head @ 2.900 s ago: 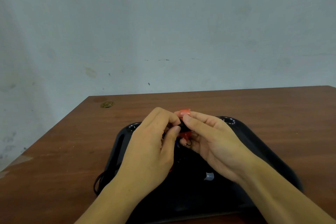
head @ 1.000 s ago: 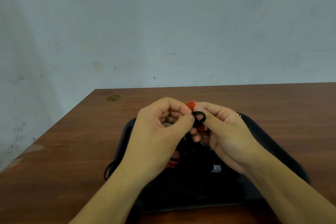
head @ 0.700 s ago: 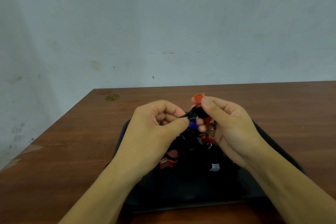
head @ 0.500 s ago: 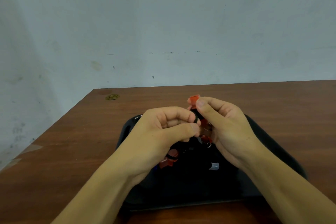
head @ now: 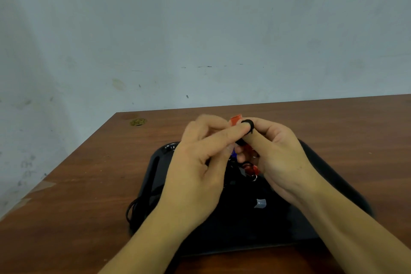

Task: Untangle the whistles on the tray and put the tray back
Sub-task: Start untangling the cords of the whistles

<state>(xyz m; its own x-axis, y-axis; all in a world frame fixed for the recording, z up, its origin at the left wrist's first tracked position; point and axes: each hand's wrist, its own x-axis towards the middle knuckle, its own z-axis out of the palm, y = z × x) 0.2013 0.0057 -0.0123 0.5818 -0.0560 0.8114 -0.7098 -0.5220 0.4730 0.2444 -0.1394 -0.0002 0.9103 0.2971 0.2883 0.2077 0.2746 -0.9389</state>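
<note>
Since half a second ago the black cord [head: 248, 126] has looped over the right hand's [head: 280, 158] thumb. The left hand [head: 200, 162] pinches it there, probably to free the whistles [head: 250, 165] dangling above the tray [head: 333, 184] on the bench [head: 89, 173].

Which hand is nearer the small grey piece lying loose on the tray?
Right. The right hand has its wrist just above and beside the grey piece on the tray; the left hand sits farther off, to its left.
</note>
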